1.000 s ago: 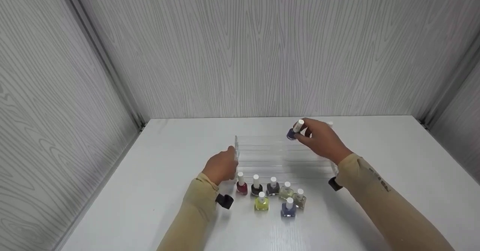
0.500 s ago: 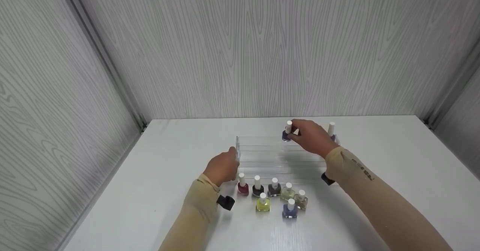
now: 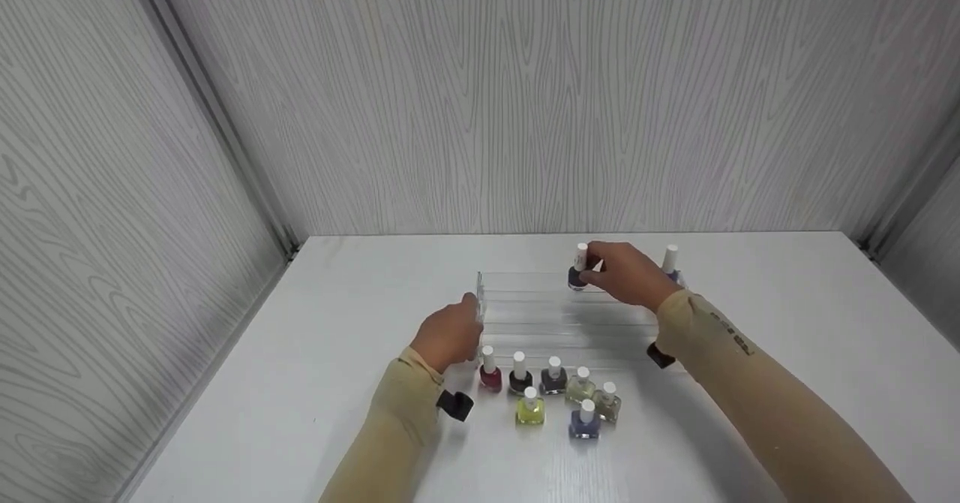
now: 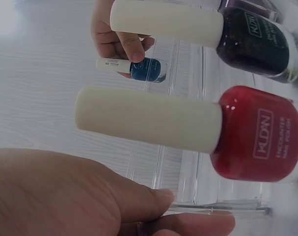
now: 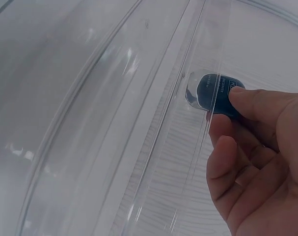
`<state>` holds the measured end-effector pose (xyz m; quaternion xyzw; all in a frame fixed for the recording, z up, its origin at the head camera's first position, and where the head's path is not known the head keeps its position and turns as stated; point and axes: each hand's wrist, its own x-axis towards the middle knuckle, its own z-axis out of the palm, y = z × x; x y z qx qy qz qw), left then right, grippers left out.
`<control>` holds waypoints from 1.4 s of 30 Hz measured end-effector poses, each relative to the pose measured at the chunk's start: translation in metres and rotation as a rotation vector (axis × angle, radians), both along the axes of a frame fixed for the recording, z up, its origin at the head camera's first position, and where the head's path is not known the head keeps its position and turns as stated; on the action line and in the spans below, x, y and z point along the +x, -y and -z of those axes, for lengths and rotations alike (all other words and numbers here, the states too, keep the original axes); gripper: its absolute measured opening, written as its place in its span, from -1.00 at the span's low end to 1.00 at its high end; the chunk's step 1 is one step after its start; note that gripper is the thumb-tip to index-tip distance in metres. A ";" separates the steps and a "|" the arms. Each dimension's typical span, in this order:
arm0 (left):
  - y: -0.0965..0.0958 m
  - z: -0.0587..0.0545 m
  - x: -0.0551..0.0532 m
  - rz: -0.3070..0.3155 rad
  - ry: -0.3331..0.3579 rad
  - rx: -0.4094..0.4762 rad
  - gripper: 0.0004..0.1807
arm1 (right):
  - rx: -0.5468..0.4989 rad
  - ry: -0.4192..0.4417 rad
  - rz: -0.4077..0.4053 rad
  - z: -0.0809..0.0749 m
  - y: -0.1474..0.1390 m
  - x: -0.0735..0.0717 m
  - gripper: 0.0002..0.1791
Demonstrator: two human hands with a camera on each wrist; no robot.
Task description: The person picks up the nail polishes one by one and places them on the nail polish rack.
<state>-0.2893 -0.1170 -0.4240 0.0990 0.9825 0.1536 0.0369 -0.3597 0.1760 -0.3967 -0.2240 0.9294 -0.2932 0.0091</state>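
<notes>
My right hand point(image 3: 630, 272) pinches a dark blue nail polish bottle point(image 5: 215, 93) with a white cap between thumb and fingers. The bottle stands upright at the top back tier of a clear stepped display rack point(image 3: 525, 308), its base behind the tier's transparent front lip. My left hand point(image 3: 450, 332) grips the left side panel of the rack, thumb on one face and fingers on the other. Close to that hand in the left wrist view are a red nail polish bottle point(image 4: 257, 132) and a very dark one point(image 4: 257, 42). Another blue-purple bottle point(image 3: 670, 261) stands at the top tier's right end.
In front of the rack several more bottles stand on the white table point(image 3: 360, 293): a grey one point(image 3: 553, 380), a pale green one point(image 3: 580, 389), an olive one point(image 3: 607, 405), a yellow one point(image 3: 529, 411) and a blue one point(image 3: 585, 423). Pale wood-grain panels point(image 3: 510, 112) enclose the table.
My right hand has moved left along the top tier and then slightly down. The dark blue bottle has gone from tilted to upright. My left hand keeps its hold on the rack.
</notes>
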 end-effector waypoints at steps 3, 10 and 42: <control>0.000 -0.001 -0.001 -0.001 0.001 -0.001 -0.61 | -0.009 0.009 -0.005 -0.001 0.000 0.000 -0.89; -0.001 -0.001 -0.001 -0.010 0.023 0.000 -0.66 | -0.003 -0.002 -0.016 0.000 -0.002 0.002 -0.87; 0.006 -0.003 0.003 -0.013 0.031 -0.024 -0.54 | -0.087 -0.261 0.062 -0.018 -0.024 0.088 -0.68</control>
